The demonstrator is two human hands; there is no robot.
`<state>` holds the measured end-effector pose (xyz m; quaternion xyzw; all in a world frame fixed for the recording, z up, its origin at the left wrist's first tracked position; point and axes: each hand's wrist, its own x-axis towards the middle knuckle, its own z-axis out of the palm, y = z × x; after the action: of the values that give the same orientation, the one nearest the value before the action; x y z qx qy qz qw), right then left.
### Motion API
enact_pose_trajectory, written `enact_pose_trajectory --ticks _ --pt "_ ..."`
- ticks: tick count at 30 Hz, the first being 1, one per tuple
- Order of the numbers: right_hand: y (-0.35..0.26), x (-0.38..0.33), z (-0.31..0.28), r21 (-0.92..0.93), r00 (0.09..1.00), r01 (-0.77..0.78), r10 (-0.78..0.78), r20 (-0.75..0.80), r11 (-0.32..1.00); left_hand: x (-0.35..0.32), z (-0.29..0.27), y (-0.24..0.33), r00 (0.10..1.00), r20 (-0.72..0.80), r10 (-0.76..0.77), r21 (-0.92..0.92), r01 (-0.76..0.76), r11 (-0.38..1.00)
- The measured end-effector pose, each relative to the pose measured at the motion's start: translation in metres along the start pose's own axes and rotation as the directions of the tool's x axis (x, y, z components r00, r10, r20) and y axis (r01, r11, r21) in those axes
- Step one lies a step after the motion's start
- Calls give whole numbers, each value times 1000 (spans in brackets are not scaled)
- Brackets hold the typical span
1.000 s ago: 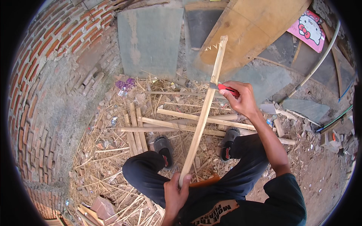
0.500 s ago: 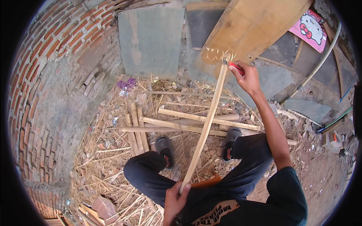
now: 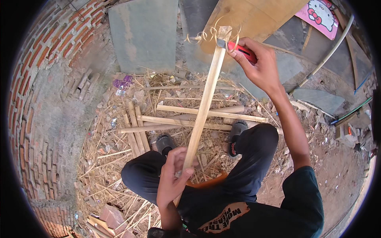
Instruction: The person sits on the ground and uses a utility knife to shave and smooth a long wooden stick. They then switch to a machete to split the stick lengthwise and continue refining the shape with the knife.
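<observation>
Bamboo slat (image 3: 204,105): long, pale, flat, held lengthwise out from the person's lap over the knees. Left hand (image 3: 172,180) clenched round its near end. Right hand (image 3: 258,63) grips a red-handled knife (image 3: 241,50) at the slat's far tip, where thin curled shavings (image 3: 206,35) stand up. Beneath the slat, more bamboo sticks (image 3: 190,119) lie crosswise on straw-littered ground. Far right of the tip: pink cartoon-cat sign (image 3: 319,14). Left of the slat: curved brick wall (image 3: 37,91).
</observation>
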<state>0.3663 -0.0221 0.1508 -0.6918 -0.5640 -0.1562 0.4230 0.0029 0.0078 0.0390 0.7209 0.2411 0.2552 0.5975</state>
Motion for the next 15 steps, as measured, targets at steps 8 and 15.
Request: enact_pose_trajectory --ticks 8,15 --pt "8 -10 -18 -36 999 15 -13 53 999 14 29 -7 979 -106 -175 -200 152 968" --pt "16 -19 0 -145 972 233 -234 7 962 0 18 -2 965 -124 -232 -217 202 955"
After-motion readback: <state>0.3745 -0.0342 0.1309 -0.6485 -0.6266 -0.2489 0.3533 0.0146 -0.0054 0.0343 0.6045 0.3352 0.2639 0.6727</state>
